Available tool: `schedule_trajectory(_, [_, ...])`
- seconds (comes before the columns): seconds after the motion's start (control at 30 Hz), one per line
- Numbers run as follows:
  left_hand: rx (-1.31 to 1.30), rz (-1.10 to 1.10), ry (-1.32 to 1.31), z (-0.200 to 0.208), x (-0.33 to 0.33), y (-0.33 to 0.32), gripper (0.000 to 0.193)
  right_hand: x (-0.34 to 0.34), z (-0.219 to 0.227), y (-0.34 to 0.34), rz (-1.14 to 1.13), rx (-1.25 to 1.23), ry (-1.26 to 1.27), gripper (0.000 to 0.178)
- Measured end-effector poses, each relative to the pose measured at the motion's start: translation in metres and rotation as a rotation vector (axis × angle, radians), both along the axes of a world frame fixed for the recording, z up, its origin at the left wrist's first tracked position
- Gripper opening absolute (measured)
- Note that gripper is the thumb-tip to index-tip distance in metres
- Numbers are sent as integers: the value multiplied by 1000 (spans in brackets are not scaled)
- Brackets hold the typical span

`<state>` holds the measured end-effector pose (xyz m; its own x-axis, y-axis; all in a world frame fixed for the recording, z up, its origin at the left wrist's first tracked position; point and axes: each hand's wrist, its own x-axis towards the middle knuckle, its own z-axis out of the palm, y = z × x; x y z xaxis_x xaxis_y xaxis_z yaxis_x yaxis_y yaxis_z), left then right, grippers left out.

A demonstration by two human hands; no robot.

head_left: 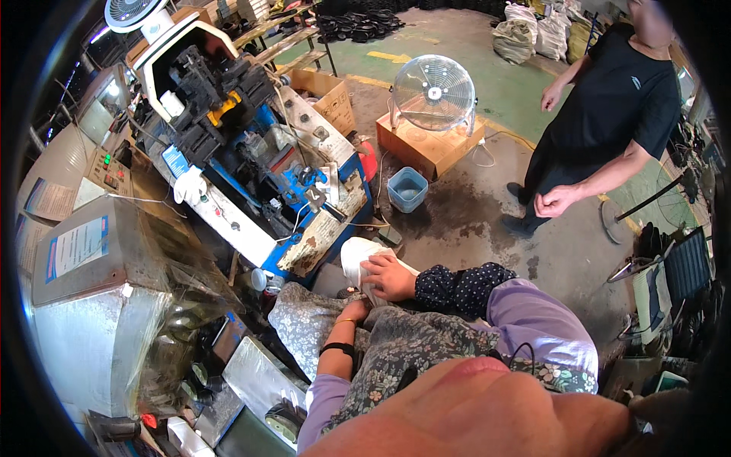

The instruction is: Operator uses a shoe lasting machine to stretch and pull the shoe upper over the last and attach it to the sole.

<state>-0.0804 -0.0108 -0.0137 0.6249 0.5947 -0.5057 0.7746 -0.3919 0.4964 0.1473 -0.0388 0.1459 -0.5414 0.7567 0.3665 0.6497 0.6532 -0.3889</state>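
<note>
In front of my lap, my right hand (391,279) lays its fingers across a smooth white rounded piece (355,254) and grips it; the thumb side is hidden. I cannot make out what kind of thing the piece is. Just below and to the left, my left hand (355,311) is closed, its fingers curled near the lower end of the white piece. What they hold is too small and covered to name. Under both hands lies a dark flowered apron (388,343).
A large blue and white machine (327,240) stands ahead left, a white glove (189,186) on its edge. Grey metal housing (99,305) is at left. A fan (434,93) sits on a cardboard box (434,148) behind a blue bucket (407,190). Another person (601,114) stands at right.
</note>
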Motion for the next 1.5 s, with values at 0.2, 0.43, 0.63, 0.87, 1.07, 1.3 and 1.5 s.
schedule_trajectory(0.2, [-50,76,95,27,6,-4,43,1,-1,0,17,-10,-7,37])
schedule_trajectory(0.43, [51,-17,63,9,0,-4,38,-2,-4,-3,-5,-11,-10,35])
schedule_trajectory(0.63, [155,-139,69,-18,-6,3,36,-2,2,-3,9,-31,-46,34])
schedule_trajectory(0.87, [47,28,67,-6,-3,-2,38,-4,1,-5,2,45,12,34])
schedule_trajectory(1.07, [63,-43,119,-14,2,3,38,0,1,-8,-16,59,32,33])
schedule_trajectory(1.3, [68,-45,78,-30,15,10,39,11,6,-11,-53,79,-1,34])
schedule_trajectory(1.5, [40,-29,100,-21,24,12,38,14,5,-10,-41,18,45,33])
